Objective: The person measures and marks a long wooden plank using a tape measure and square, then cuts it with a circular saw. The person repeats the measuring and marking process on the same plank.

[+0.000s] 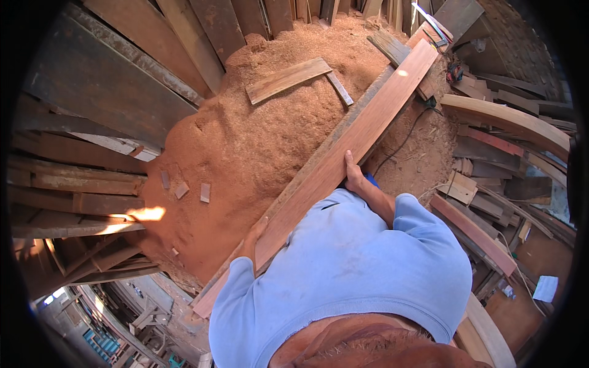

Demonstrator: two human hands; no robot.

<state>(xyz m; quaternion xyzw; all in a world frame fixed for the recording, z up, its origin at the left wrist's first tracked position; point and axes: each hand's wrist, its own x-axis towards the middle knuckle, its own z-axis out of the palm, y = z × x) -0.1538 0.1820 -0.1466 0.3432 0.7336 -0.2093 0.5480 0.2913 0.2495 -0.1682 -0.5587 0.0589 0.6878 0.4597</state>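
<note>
Head view: I'm watching both hands carrying a long reddish plank (343, 153) over the sawdust heap (257, 141). Left hand (253, 240) is curling round its near edge, right hand (352, 175) clasping mid-length. Keeping it level, balanced, seems wise.

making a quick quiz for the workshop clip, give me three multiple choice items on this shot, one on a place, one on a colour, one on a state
1. Where does the short loose board lie?
A. on the sawdust heap
B. on a shelf
C. in a bucket

2. What colour is the person's shirt?
A. red
B. light blue
C. black

3. How is the long reddish plank held?
A. by one hand only
B. not touched at all
C. by both hands, one on each edge

Answers:
1 A, the board rests flat on the orange-brown sawdust.
2 B, the sleeves and back are pale blue.
3 C, the left hand grips the near left edge and the right hand presses the right edge.
</note>
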